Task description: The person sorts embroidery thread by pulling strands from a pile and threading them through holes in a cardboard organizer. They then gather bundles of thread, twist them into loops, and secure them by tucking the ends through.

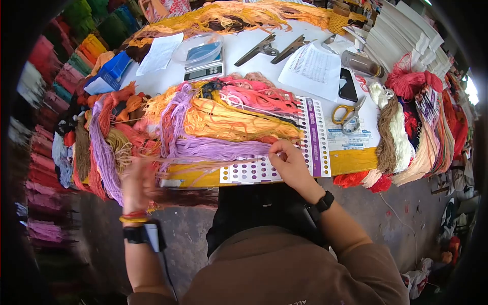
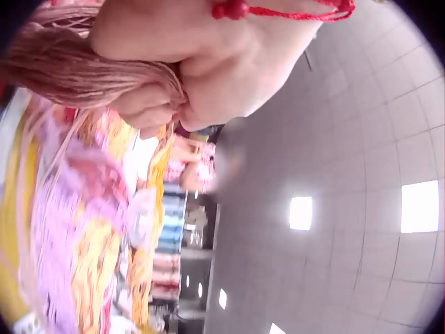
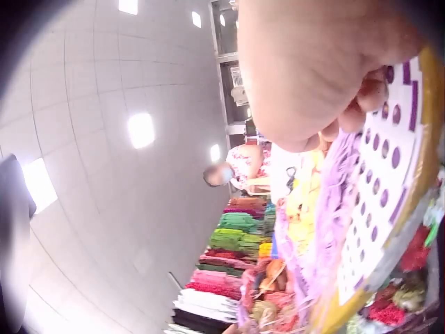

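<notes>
My left hand (image 1: pixel 137 185), blurred in the head view, grips a bundle of dusty-pink embroidery thread (image 2: pixel 76 69) at the table's front edge. Part of that bundle hangs below the edge. Several thin strands (image 1: pixel 203 165) run from it across to my right hand (image 1: pixel 292 165), whose thumb and fingertips pinch their end. The right fingers stay curled over a white punched thread card (image 1: pixel 249 175) with a purple stripe. Lilac thread (image 1: pixel 223 148) lies through the card's holes side, just behind the strands, with a thick hank of yellow-orange thread (image 1: pixel 234 121) beyond it.
Scissors (image 1: pixel 348 116), a phone (image 1: pixel 347 85) and printed sheets (image 1: pixel 312 68) lie at the right. A digital scale (image 1: pixel 204 70) with a plastic bowl stands behind the threads. Colored hanks (image 1: pixel 432 127) hang over the right edge. Another person (image 3: pixel 243 167) shows in the right wrist view.
</notes>
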A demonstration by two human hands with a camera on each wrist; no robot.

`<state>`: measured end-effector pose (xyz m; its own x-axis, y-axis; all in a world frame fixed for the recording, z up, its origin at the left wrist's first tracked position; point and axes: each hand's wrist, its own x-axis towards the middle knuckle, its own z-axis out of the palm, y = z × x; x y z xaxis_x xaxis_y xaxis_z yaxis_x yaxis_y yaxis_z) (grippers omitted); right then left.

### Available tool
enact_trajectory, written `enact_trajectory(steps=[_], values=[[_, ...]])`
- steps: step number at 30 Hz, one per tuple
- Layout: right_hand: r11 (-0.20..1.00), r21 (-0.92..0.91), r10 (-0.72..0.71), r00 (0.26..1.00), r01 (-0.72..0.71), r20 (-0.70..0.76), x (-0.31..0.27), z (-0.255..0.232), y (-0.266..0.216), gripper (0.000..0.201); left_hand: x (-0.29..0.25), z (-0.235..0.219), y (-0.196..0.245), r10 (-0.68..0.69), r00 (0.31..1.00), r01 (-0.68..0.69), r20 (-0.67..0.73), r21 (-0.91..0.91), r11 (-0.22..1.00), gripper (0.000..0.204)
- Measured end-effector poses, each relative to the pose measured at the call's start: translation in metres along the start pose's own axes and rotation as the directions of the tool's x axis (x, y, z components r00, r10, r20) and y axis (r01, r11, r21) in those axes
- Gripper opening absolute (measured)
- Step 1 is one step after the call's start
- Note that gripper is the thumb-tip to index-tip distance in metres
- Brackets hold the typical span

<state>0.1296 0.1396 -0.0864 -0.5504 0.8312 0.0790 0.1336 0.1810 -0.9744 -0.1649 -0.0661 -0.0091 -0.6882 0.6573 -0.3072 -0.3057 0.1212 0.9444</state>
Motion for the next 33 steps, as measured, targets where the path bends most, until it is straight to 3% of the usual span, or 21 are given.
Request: enact_trajectory(steps=[1,2,4,5,7,8,10,13,14,15,17,18,20,24,27,29,33], values=[[0.999,0.001,-0.050,0.997,0.050,0.054,-0.002,0.005,-0.016,0.012,-0.005,0.022,-0.008,-0.054,0.983,0.056,0.173,-0.010,0.998,0.036],[0.995,0.004,-0.099,0.989,0.099,0.105,-0.006,0.012,-0.029,0.012,-0.013,0.052,-0.013,-0.080,0.966,0.089,0.245,-0.026,0.996,0.038],[0.990,0.004,-0.139,0.970,0.141,0.199,-0.012,0.031,-0.051,0.015,-0.015,0.094,-0.033,-0.166,0.850,0.280,0.501,-0.161,0.946,0.041],[0.985,0.050,-0.170,0.957,0.162,0.237,-0.013,0.041,-0.048,0.015,-0.025,0.117,-0.033,-0.198,0.843,0.296,0.500,-0.123,0.947,0.041],[0.978,0.091,-0.205,0.942,0.187,0.267,-0.015,0.046,-0.045,0.015,-0.017,0.133,-0.055,-0.149,0.727,0.372,0.670,-0.203,0.906,0.042],[0.991,0.057,-0.131,0.956,0.120,0.264,-0.018,0.044,-0.047,0.014,-0.020,0.140,-0.055,-0.139,0.675,0.409,0.725,-0.211,0.888,0.043],[0.998,0.025,-0.055,0.963,0.050,0.263,-0.020,0.045,-0.043,0.014,-0.027,0.147,-0.044,-0.141,0.680,0.423,0.719,-0.228,0.877,0.044],[0.900,0.416,0.031,0.970,-0.132,0.241,-0.021,0.047,-0.035,0.012,-0.032,0.146,-0.042,-0.158,0.684,0.445,0.712,-0.236,0.864,0.044],[0.898,0.419,0.030,0.970,-0.131,0.239,-0.022,0.047,-0.038,0.012,-0.032,0.146,-0.043,-0.167,0.678,0.454,0.716,-0.231,0.860,0.044],[0.950,0.307,-0.027,0.970,-0.050,0.242,-0.024,0.047,-0.043,0.013,-0.031,0.146,-0.047,-0.167,0.678,0.454,0.716,-0.229,0.861,0.044],[0.991,0.103,-0.103,0.967,0.080,0.235,-0.025,0.049,-0.042,0.015,-0.029,0.146,-0.055,-0.108,0.678,0.318,0.727,-0.157,0.935,0.051],[0.991,0.103,-0.102,0.967,0.080,0.235,-0.025,0.050,-0.038,0.015,-0.029,0.146,-0.054,-0.109,0.678,0.319,0.727,-0.157,0.935,0.051],[0.975,0.215,-0.004,0.963,-0.056,0.269,-0.024,0.051,-0.032,0.016,-0.030,0.143,-0.052,-0.122,0.696,0.349,0.707,-0.185,0.919,0.050],[0.956,0.289,-0.020,0.971,-0.051,0.238,-0.023,0.052,-0.029,0.015,-0.027,0.139,-0.052,-0.147,0.738,0.382,0.658,-0.228,0.896,0.049],[0.963,0.267,-0.024,0.970,-0.043,0.241,-0.023,0.049,-0.031,0.014,-0.026,0.137,-0.053,-0.128,0.773,0.332,0.621,-0.225,0.916,0.042],[0.986,0.161,0.008,0.968,-0.049,0.249,-0.024,0.045,-0.037,0.013,-0.029,0.138,-0.050,-0.044,0.811,0.198,0.583,-0.203,0.959,0.036],[0.999,0.037,-0.033,0.983,0.027,0.179,-0.023,0.042,-0.042,0.009,-0.030,0.138,-0.050,-0.041,0.825,0.211,0.563,-0.240,0.948,0.035]])
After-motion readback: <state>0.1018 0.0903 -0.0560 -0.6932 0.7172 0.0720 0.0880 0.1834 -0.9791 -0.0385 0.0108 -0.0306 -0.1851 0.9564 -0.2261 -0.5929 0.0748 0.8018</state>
